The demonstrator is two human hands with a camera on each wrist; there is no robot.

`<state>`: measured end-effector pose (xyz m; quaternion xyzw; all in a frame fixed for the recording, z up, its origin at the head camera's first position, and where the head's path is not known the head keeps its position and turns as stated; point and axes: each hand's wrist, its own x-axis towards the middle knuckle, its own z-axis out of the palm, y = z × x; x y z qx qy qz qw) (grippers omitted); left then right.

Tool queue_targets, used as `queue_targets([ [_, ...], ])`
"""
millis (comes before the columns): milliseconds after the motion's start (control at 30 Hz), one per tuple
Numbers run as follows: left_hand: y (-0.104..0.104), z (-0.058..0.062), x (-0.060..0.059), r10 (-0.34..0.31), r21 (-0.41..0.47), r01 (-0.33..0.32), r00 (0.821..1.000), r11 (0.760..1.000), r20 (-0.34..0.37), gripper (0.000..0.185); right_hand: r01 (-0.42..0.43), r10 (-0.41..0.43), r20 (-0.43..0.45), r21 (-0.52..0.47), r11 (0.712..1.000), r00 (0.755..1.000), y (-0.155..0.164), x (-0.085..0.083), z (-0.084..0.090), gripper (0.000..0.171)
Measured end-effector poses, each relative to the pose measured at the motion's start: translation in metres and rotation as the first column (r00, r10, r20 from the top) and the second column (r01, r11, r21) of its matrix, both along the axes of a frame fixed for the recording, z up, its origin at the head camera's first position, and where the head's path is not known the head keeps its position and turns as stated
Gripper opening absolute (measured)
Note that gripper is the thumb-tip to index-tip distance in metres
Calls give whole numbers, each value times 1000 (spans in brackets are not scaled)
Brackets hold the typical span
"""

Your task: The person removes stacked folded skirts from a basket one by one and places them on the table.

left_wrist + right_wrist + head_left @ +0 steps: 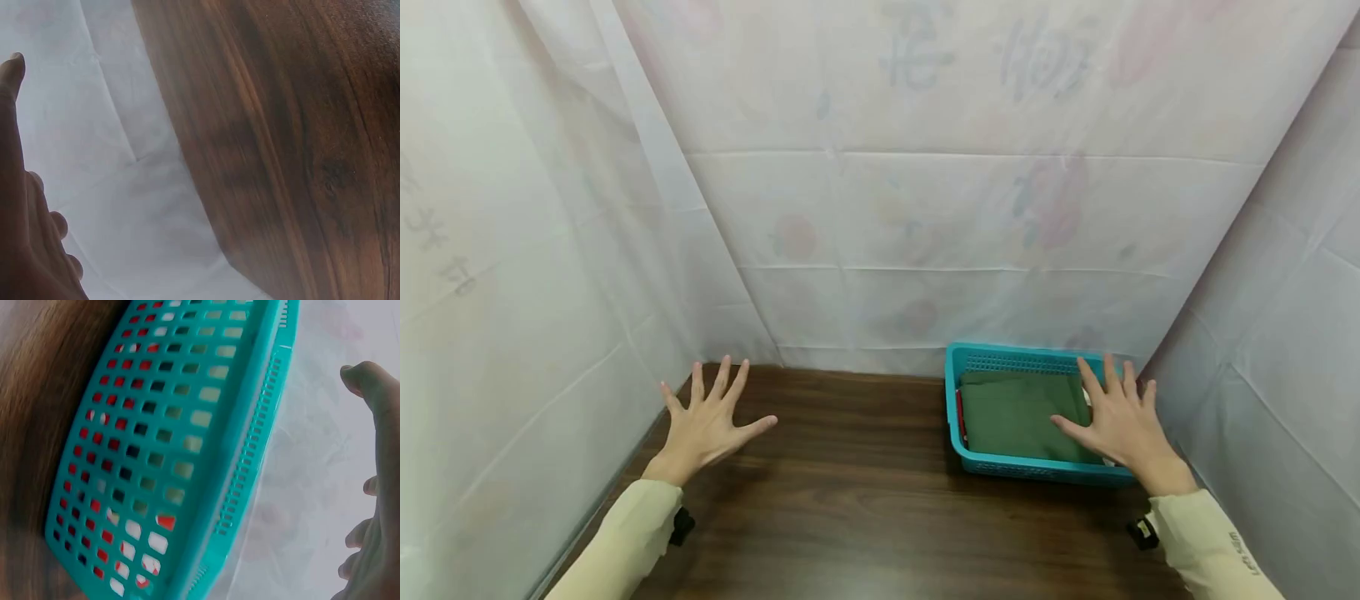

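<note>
My left hand [703, 425] is raised over the left side of the wooden table, its fingers spread wide and holding nothing. On the right, my right hand [1123, 425] hovers with spread fingers above a teal plastic basket [1037, 463]. A folded dark green cloth [1022, 414] lies on top inside the basket. Something red [961, 415] shows along the basket's left inner side. Through the holes of the basket [162, 412], the right wrist view shows red and white things under the cloth; their kind is unclear. The left wrist view has only part of the left hand [31, 231].
The dark wooden table [865, 500] spreads in front of me. White sheets with faint printed marks hang behind it [910, 217] and along the left [527, 333] and right [1292, 333] sides. The basket stands close to the back sheet.
</note>
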<state>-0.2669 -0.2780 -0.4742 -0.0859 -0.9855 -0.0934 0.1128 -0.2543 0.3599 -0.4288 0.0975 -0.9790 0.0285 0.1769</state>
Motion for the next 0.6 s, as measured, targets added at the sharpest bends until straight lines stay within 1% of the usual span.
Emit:
queue_targets([
  [167, 3, 3, -2, -6, -10, 6, 1000, 1000, -17, 106, 15, -14, 43, -13, 1000, 999, 12, 5, 9, 111],
  [333, 15, 7, -7, -41, -33, 40, 999, 999, -35, 106, 44, -41, 64, -41, 998, 997, 28, 10, 13, 111],
  [467, 37, 10, -14, -74, -44, 72, 997, 996, -29, 107, 70, -64, 84, -71, 995, 994, 44, 15, 13, 112],
  [600, 66, 17, -19, -110, -32, 109, 994, 994, -29, 107, 80, -68, 116, -102, 992, 991, 59, 17, 8, 111],
])
